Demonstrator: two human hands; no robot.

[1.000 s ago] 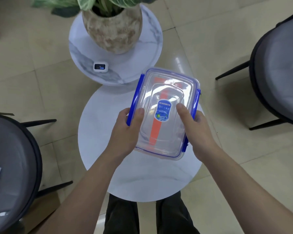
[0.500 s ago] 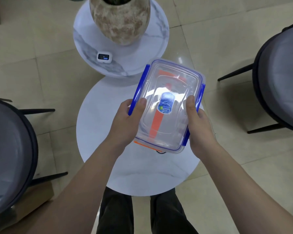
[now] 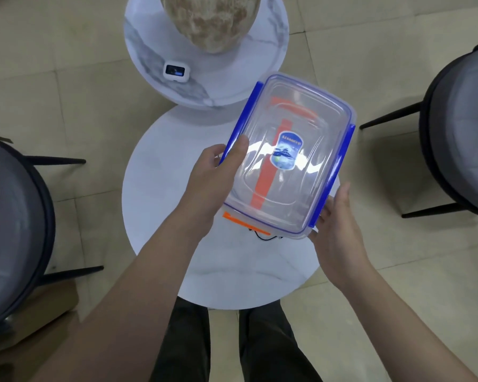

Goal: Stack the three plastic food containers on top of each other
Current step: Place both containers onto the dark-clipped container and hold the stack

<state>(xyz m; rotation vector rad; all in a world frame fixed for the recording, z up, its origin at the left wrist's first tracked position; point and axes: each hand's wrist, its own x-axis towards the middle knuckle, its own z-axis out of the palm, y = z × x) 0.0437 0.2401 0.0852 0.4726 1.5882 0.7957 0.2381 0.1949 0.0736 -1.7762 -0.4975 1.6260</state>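
A clear plastic container with blue side clips (image 3: pixel 301 111) and a blue label on its lid is held over the white round table (image 3: pixel 163 216). My left hand (image 3: pixel 210 186) grips its left side, thumb on the lid. My right hand (image 3: pixel 340 232) holds the near right corner, fingers underneath and thumb beside the blue clip. Below it lies a container with orange clips (image 3: pixel 243 222), seen through the clear plastic and poking out at the near edge. A thin black part (image 3: pixel 262 239) shows under that; I cannot tell what it belongs to.
A smaller marble side table (image 3: pixel 149 51) stands behind, carrying a mottled vase (image 3: pixel 210 20) and a small white device (image 3: pixel 176 71). Dark round chairs stand at the left (image 3: pixel 6 230) and right (image 3: pixel 461 128). My legs (image 3: pixel 260 340) are at the table's near edge.
The blue-clipped container has come down and shifted right over the orange-clipped one. My right thumb has slid off the lid to the near right corner.
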